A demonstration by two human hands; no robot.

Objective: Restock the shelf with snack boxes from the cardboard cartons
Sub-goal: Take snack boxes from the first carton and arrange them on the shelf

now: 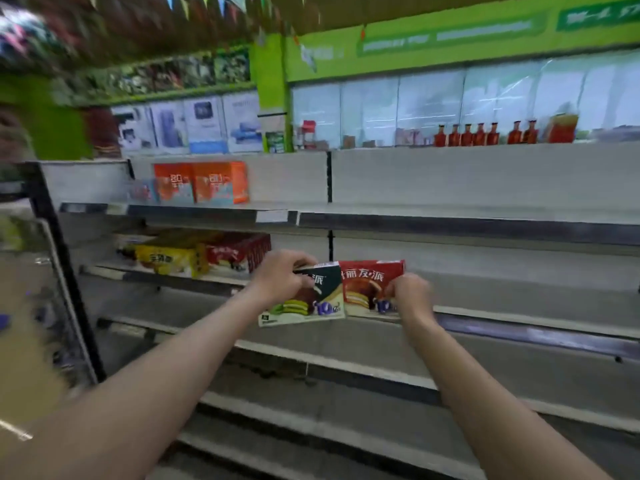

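Note:
My left hand (280, 277) grips the top left of a green and white snack box (315, 303), held upright at the front edge of a grey shelf (519, 327). Right beside it stands a red snack box (367, 289) on that shelf, and my right hand (410, 294) holds its right edge with curled fingers. The two boxes touch side by side. No cardboard carton is in view.
One shelf up to the left lie a yellow box (169, 261) and a red box (239, 252). Two orange boxes (204, 183) stand on the shelf above. Red bottles (485, 134) line the top shelf. A black upright frame (59, 258) bounds the shelving on the left.

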